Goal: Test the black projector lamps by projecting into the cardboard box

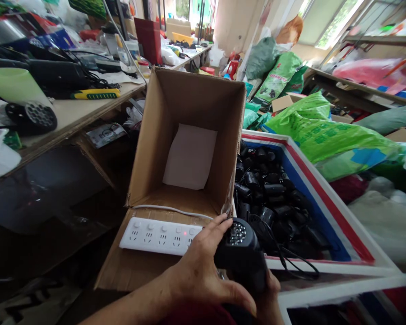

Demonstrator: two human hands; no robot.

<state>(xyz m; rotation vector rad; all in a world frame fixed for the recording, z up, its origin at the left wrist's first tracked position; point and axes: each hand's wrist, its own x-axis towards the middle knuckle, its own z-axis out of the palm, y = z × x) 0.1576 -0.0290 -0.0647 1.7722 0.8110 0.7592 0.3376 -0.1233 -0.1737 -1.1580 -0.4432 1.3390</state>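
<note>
A black LED lamp (245, 255) with a cluster of shiny lenses on its face is held between both hands at the lower centre. My left hand (203, 266) grips its near left side, fingertips at the lens end and thumb lower down. Behind the lamp my right hand (272, 293) is mostly hidden; the visible fingers wrap round its lower right. Just left of the lamp a white power strip (149, 235) lies on a flap of the cardboard box (186, 90), one small red light lit. My left hand covers the strip's right end.
To the right, a white-framed bin (331, 216) lined in red, white and blue holds many black lamps (274, 189). A cluttered workbench (71, 110) with a yellow-handled cutter (96, 94) runs along the left. Green sacks (325, 131) lie beyond the bin.
</note>
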